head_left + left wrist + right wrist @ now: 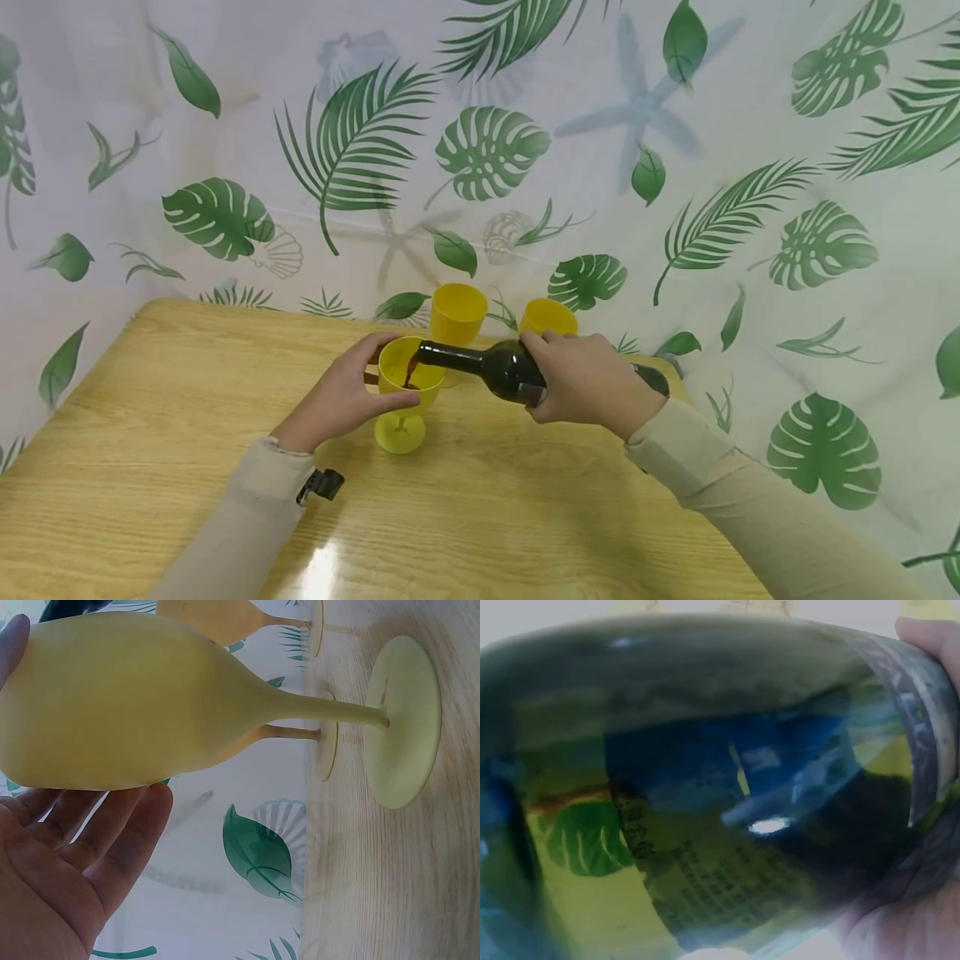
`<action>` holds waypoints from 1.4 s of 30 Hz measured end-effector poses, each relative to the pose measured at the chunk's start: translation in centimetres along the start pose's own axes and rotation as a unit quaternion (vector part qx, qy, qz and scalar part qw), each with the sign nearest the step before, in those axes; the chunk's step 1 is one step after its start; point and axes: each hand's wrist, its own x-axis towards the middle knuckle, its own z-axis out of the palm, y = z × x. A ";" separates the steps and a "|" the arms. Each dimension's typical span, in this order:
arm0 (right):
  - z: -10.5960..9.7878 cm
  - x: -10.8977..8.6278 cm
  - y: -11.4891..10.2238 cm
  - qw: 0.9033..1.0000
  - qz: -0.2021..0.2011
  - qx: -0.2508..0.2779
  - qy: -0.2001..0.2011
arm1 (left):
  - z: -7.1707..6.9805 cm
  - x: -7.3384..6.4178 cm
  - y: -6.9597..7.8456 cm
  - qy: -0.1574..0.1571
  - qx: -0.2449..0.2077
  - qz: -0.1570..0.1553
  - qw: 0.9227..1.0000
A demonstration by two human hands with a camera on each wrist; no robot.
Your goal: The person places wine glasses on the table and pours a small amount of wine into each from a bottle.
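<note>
My right hand grips a dark wine bottle tipped nearly level, its neck pointing left. Red wine streams from the mouth into a yellow wine glass, where a little dark liquid lies at the bottom of the bowl. The left hand holds this glass by its bowl, thumb on the near side and fingers behind. In the left wrist view, the foot of the glass stands on the wooden table. The bottle's body fills the right wrist view, its printed label showing through the glass.
Two more yellow wine glasses stand at the back edge of the wooden table, the right one partly hidden by the right hand. Behind the table hangs a white curtain with green leaves.
</note>
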 end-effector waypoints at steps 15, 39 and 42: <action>-0.2 0.2 -0.1 1.000 0.000 -0.006 0.006 | -0.1 0.0 0.1 -0.002 -0.002 -0.003 1.000; 0.0 0.2 -0.2 1.000 0.007 -0.008 -0.005 | -0.1 -0.1 0.2 -0.004 -0.002 -0.007 1.000; -0.1 0.2 -0.1 1.000 0.006 -0.007 -0.005 | -0.1 -0.1 0.1 -0.005 -0.001 -0.008 1.000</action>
